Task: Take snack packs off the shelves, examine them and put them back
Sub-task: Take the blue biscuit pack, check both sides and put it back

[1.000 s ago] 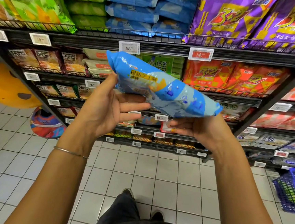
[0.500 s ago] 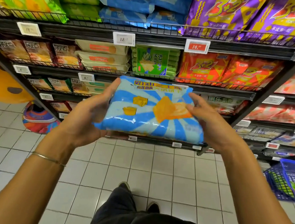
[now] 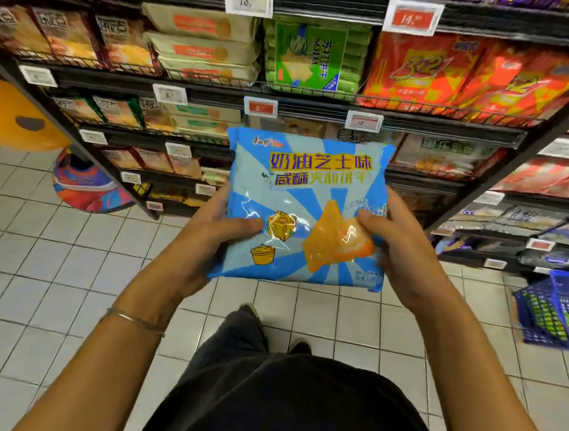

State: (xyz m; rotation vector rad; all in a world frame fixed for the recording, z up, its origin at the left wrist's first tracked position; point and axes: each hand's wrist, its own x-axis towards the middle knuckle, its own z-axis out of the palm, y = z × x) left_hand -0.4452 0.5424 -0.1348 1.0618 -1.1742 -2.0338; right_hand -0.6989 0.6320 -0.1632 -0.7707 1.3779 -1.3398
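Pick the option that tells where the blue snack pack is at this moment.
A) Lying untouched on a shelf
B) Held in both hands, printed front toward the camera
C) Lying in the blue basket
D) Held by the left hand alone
B: the left hand grips one side edge of the blue snack pack and the right hand grips the other, with the printed front facing the camera.

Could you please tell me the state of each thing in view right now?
Blue pack: off the shelf, upright, front facing the camera.
Left hand: grips the pack's left edge.
Right hand: grips its right edge.
Basket: on the floor, contents blurred.
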